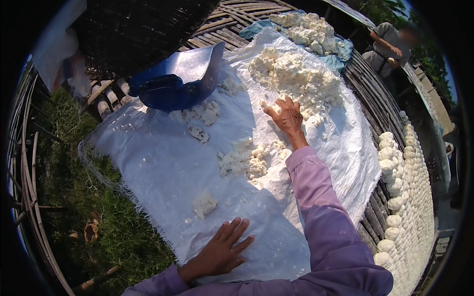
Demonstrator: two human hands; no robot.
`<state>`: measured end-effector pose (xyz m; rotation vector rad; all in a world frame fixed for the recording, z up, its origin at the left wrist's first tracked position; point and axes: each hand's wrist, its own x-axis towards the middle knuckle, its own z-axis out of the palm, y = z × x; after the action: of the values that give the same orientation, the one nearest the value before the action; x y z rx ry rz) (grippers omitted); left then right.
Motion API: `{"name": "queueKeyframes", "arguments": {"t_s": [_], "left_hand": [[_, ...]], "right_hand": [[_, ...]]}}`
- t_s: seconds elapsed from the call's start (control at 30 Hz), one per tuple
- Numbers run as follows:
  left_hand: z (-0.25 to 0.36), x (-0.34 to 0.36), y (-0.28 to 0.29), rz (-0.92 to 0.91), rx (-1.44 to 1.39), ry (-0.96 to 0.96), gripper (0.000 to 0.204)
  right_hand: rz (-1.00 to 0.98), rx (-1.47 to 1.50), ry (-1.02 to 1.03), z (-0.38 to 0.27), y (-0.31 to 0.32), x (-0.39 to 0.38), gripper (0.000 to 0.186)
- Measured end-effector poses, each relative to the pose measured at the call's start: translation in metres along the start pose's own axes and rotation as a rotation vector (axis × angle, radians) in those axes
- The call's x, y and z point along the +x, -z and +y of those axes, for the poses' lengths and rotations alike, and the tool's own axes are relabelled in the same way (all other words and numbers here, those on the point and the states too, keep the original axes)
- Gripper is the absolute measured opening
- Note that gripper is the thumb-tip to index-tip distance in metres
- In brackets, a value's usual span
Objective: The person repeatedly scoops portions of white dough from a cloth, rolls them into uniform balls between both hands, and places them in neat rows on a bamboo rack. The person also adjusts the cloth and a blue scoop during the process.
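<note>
My left hand (pixel 220 249) lies spread on a white woven sheet (pixel 148 163) at the lower middle, just below a small pale lump (pixel 205 203). My right hand (pixel 286 116) is at the near edge of a big crumbly white heap (pixel 296 74), fingers apart and bent, their tips touching or close to it. Smaller crumbs (pixel 242 160) and clumps (pixel 197 111) are scattered on the sheet. At the upper left of the sheet rests a blue plastic scoop-shaped container (pixel 160 91), partly in shade.
Another heap (pixel 308 32) sits on teal cloth. Slatted bamboo racks (pixel 227 22) lie beneath. Rows of white rounded pieces (pixel 410 197) line the right. A dark woven screen (pixel 128 34) rises upper left, above grass (pixel 108 222). A person (pixel 385 49) is at the upper right.
</note>
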<state>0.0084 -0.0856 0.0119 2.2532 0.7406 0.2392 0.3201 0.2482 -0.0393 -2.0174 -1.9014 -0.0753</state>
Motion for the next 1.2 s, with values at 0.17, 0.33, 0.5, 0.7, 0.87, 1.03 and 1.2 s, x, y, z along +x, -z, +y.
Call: {"name": "queueKeyframes", "arguments": {"t_s": [0.17,0.33,0.5,0.7,0.87,1.03,1.2], "left_hand": [[0.004,-0.003,0.015,0.009,-0.013,-0.022,0.074],[-0.017,0.045,0.078,0.376,-1.091,0.093,0.089],[-0.082,0.181,0.094,0.754,-2.009,0.197,0.097],[-0.108,0.185,0.084,0.882,-1.927,0.006,0.09],[-0.077,0.153,0.088,0.719,-2.183,-0.008,0.098],[-0.06,0.142,0.071,0.957,-1.96,-0.131,0.09],[-0.046,0.134,0.063,0.781,-1.985,-0.02,0.077]], "right_hand": [[-0.017,0.038,0.076,0.033,-0.001,0.001,0.054],[-0.093,0.994,-0.343,0.019,0.052,0.023,0.06],[-0.123,1.144,0.033,-0.083,0.082,-0.06,0.042],[0.384,1.019,0.211,-0.15,0.134,-0.085,0.045],[-0.07,0.91,-0.173,-0.162,0.102,-0.106,0.038],[0.23,0.796,0.27,-0.16,0.118,-0.144,0.045],[0.398,0.908,0.24,-0.166,0.17,-0.159,0.036]]}}
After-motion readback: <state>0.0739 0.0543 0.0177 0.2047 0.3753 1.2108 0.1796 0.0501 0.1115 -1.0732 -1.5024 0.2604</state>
